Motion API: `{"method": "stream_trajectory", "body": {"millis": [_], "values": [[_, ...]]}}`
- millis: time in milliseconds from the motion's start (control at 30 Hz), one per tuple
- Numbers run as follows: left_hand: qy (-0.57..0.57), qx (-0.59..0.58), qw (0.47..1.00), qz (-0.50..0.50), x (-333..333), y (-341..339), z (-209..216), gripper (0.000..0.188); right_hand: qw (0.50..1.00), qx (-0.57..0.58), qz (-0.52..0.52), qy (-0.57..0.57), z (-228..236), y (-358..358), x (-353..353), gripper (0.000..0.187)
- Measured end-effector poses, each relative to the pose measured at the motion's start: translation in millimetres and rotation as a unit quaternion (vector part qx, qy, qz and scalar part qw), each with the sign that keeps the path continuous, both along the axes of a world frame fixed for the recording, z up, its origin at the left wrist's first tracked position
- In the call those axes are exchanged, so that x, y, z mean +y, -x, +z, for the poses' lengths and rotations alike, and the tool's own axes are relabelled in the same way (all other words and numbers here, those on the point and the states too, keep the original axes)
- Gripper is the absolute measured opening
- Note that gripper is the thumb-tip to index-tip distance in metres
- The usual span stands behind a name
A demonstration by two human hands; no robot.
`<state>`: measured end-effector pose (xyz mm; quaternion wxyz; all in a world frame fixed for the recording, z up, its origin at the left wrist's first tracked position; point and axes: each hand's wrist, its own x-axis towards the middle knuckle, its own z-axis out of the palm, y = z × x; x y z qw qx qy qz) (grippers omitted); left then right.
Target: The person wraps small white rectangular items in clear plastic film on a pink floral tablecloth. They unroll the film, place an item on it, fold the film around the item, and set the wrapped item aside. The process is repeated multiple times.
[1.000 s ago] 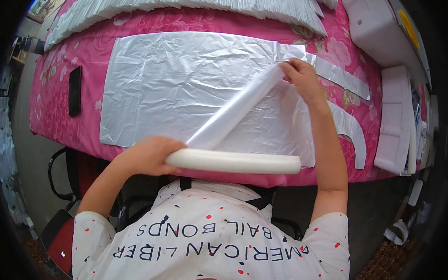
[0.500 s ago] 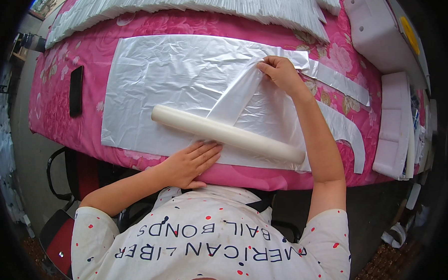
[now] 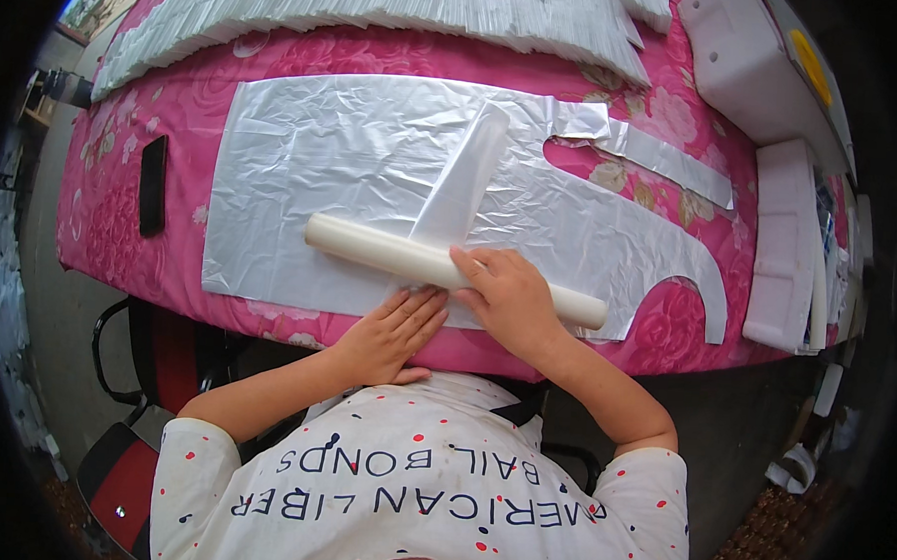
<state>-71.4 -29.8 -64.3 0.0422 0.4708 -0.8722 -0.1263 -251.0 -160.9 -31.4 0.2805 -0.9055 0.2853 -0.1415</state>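
A shiny white plastic apron (image 3: 314,154) is spread flat on the table, its curved cutouts and strap toward the right. One folded flap (image 3: 463,176) of it points up and away from a smooth off-white tube (image 3: 370,245), which lies slantwise across the apron's near half. My right hand (image 3: 508,295) rests on the middle of this tube with its fingers curved over it. Just left of that, my left hand (image 3: 394,333) lies flat at the near edge of the apron, fingers outstretched, holding nothing.
Long stacks of folded white plastic (image 3: 380,7) line the far side of the pink floral tablecloth (image 3: 102,185). A black phone (image 3: 152,185) lies at the left. White foam boxes (image 3: 785,250) stand at the right edge. A red-and-black chair (image 3: 120,476) is at lower left.
My right hand has let go of the apron's raised corner and come down toward me onto the tube. The flap now lies folded over. My left hand has stayed nearly in place.
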Motion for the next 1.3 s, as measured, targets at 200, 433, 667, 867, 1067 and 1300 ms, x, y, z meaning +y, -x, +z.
{"method": "stream_trajectory", "body": {"millis": [200, 433, 667, 867, 1067, 1300], "values": [[0.000, 0.037, 0.999, -0.020, 2.7, -2.6, 0.0, 0.081, 0.985, 0.016, -0.146, 0.093, -11.2, 52.8, -56.2, 0.044], [-0.069, 0.073, 0.990, -0.100, -22.5, -25.9, 6.6, 0.080, 0.959, 0.040, -0.239, 0.149, 4.3, 86.0, -69.8, 0.046], [0.065, -0.041, 0.997, -0.009, 3.0, 22.7, -17.2, 0.066, 0.996, -0.019, 0.006, 0.092, 5.9, 28.1, 1.9, 0.046], [0.070, -0.033, 0.997, 0.002, 8.3, 26.4, -15.3, 0.051, 0.991, -0.045, 0.036, 0.120, -9.5, -1.7, -21.4, 0.048], [0.087, -0.057, 0.994, -0.022, 9.1, 23.4, -14.5, 0.054, 0.983, -0.065, -0.008, 0.174, -21.3, -42.9, -90.7, 0.039], [0.031, 0.021, 0.996, -0.080, 6.3, 0.9, 1.5, 0.049, 0.971, -0.079, -0.057, 0.220, -18.3, -62.5, -128.4, 0.044]]}}
